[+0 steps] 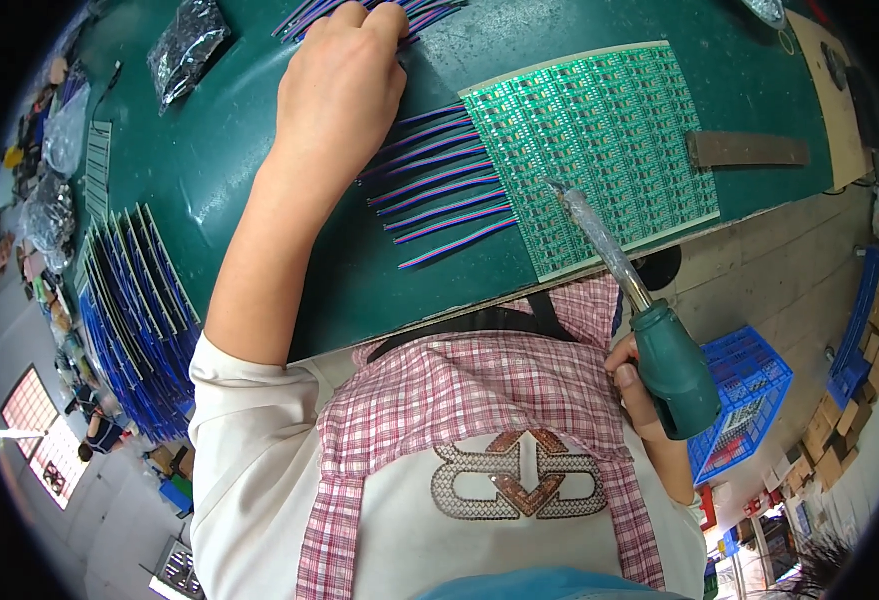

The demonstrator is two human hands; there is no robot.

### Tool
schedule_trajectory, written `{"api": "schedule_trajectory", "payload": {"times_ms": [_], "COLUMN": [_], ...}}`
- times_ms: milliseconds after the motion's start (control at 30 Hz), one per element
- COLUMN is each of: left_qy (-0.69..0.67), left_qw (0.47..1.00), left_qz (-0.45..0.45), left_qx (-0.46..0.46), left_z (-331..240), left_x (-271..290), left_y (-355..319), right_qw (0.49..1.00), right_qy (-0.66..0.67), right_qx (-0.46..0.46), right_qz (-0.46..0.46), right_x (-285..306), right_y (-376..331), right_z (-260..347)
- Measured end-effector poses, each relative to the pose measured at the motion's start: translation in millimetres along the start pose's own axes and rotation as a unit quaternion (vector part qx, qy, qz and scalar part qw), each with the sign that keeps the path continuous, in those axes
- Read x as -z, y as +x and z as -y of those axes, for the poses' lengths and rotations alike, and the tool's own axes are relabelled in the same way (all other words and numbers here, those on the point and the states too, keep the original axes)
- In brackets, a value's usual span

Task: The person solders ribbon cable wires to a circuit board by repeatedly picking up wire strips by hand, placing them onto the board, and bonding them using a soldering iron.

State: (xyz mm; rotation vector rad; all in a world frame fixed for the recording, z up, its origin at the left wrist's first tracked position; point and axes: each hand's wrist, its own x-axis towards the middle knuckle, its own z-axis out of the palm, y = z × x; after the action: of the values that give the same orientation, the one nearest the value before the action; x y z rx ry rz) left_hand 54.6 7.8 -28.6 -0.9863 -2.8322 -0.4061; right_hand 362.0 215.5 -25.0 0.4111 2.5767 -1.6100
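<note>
My left hand (345, 85) reaches to the far edge of the table, its fingers curled down onto a bundle of loose multicoloured wires (430, 20); the fingertips are hidden. In my right hand (636, 388) is a soldering iron (675, 370) with a green handle. Its metal tip points up and left, over a green circuit board panel (600, 140); whether it touches cannot be told. Along the panel's left edge, several short wire strips (450, 188) in blue, red and black lie side by side, their right ends at the board.
A flat metal bar (755, 150) lies right of the panel. A dark plastic bag (188, 50) sits at the far left. Boards with blue wires (135, 310) stand stacked at the table's left side. A blue crate (750, 390) is below the table at right.
</note>
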Motion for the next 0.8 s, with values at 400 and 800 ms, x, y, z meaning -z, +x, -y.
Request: {"api": "schedule_trajectory", "payload": {"times_ms": [400, 800], "left_qy": [-0.146, -0.169], "left_qw": [0.989, 0.985], "left_qz": [-0.029, -0.022], "left_qx": [0.026, 0.036], "left_z": [22, 7], "left_x": [-14, -19], "left_y": [-11, 15], "right_qw": [1.000, 1.000], "right_qy": [0.029, 0.017], "right_qx": [0.009, -0.020], "right_qz": [-0.008, -0.004], "right_x": [0, 2], "right_y": [5, 12], "right_z": [-3, -3]}}
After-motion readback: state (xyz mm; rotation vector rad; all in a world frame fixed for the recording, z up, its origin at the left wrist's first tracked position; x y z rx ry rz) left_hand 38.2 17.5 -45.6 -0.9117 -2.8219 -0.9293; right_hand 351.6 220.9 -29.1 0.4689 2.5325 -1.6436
